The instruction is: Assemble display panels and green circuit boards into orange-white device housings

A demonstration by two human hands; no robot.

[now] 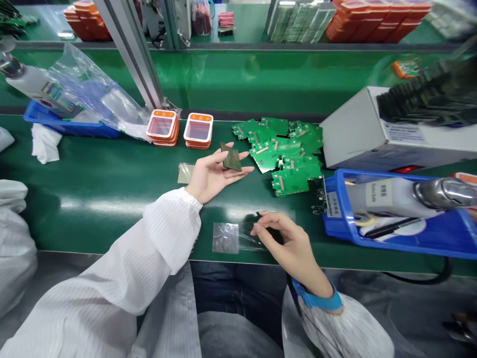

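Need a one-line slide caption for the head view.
Left hand holds a small dark panel beside green circuit boards; right hand is near a clear plastic square on the bench.

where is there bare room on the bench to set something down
The widest bare patch of bench lies between the white cloth and the left sleeve. Crowded: the right side, where green boards, white box and blue tray bunch together.

Ref the green board pile [286,149]: you've got open bench [104,179] well to its left and a narrow strip just in front, but your left hand [210,176] with the dark panel [232,158] crowds its left edge, your right hand [288,246] bounds that strip, and white box [350,132] plus blue bin [395,247] block its right.
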